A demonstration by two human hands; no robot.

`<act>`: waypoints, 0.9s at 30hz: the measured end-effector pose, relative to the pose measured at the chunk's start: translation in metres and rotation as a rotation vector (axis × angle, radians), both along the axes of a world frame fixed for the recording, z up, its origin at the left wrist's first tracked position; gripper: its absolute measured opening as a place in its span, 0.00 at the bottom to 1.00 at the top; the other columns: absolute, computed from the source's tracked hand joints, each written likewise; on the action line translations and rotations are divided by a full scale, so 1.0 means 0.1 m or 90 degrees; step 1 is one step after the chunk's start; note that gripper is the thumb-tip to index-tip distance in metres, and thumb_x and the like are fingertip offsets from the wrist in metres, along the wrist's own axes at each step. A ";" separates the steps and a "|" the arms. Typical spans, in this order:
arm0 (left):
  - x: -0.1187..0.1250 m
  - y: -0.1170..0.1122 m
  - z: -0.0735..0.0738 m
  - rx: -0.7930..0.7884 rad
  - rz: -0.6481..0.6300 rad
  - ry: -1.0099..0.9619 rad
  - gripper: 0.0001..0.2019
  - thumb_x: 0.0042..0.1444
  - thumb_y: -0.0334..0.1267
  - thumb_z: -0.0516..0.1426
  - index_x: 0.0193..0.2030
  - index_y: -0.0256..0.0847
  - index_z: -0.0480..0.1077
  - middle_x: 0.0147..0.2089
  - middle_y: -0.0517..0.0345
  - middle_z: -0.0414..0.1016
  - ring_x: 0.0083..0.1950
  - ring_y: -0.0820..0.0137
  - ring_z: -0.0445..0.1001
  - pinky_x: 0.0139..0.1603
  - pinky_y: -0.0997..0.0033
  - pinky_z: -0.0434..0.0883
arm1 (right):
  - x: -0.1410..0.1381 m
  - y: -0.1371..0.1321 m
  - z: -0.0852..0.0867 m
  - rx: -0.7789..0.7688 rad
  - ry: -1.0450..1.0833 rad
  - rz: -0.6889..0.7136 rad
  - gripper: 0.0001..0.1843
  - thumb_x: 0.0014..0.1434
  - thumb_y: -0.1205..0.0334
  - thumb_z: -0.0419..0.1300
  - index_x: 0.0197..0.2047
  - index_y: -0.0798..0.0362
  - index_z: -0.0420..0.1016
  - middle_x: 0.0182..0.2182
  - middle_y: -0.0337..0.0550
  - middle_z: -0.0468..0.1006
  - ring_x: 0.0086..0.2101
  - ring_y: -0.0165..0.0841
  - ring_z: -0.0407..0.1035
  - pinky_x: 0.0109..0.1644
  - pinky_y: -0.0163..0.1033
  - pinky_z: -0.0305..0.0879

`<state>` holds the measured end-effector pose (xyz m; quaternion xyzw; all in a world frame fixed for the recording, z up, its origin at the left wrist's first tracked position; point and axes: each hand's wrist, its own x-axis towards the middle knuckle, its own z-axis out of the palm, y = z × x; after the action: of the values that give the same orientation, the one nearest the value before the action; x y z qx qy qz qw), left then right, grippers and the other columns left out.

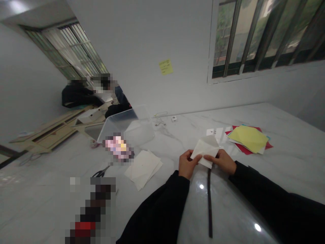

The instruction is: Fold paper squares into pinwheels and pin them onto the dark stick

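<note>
Between both hands, just above the marble-patterned table, is a piece of white folded paper. My left hand grips its left side, thumb on top and fingers behind. On the opposite side my right hand pinches it the same way, the two thumbs close together near its lower edge. A dark narrow strip runs down from below the paper toward me. The strip's upper end is hidden under the paper, and I cannot tell whether a hand touches it.
Left of my hands lie white paper sheets, scissors and a clear plastic bin. Coloured paper is stacked at right. A yellow note is on the wall. People sit at the far left; a blurred patch covers the lower left.
</note>
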<state>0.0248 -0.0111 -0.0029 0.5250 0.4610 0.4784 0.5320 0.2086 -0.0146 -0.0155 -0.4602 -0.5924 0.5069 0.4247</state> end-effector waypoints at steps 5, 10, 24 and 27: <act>0.00 0.01 0.01 -0.027 0.006 -0.032 0.18 0.48 0.51 0.64 0.33 0.34 0.76 0.23 0.58 0.73 0.24 0.73 0.69 0.28 0.73 0.67 | 0.02 0.03 -0.02 -0.028 0.009 -0.047 0.23 0.51 0.45 0.65 0.36 0.59 0.80 0.33 0.48 0.82 0.33 0.40 0.75 0.37 0.41 0.69; -0.03 0.03 0.00 -0.026 0.018 -0.040 0.18 0.48 0.52 0.64 0.27 0.35 0.74 0.21 0.58 0.72 0.23 0.74 0.69 0.27 0.74 0.67 | 0.01 0.02 -0.03 -0.038 0.024 -0.072 0.22 0.50 0.45 0.66 0.31 0.59 0.78 0.26 0.43 0.78 0.25 0.32 0.68 0.30 0.37 0.62; -0.05 0.07 -0.01 -0.017 0.035 -0.051 0.21 0.46 0.54 0.64 0.22 0.37 0.67 0.20 0.61 0.70 0.22 0.76 0.67 0.24 0.76 0.64 | 0.03 0.02 0.00 -0.043 -0.011 -0.079 0.23 0.50 0.43 0.65 0.32 0.59 0.77 0.25 0.44 0.77 0.25 0.33 0.67 0.29 0.38 0.61; -0.06 0.07 0.01 -0.010 0.041 -0.031 0.22 0.46 0.54 0.64 0.20 0.38 0.65 0.18 0.62 0.68 0.20 0.77 0.64 0.23 0.76 0.62 | 0.04 0.04 -0.04 -0.035 -0.005 -0.078 0.25 0.50 0.43 0.64 0.36 0.59 0.78 0.29 0.46 0.79 0.27 0.34 0.69 0.30 0.38 0.62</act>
<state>0.0186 -0.0042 -0.0019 0.4939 0.4685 0.5040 0.5316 0.2128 -0.0106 -0.0197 -0.5089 -0.5505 0.4940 0.4403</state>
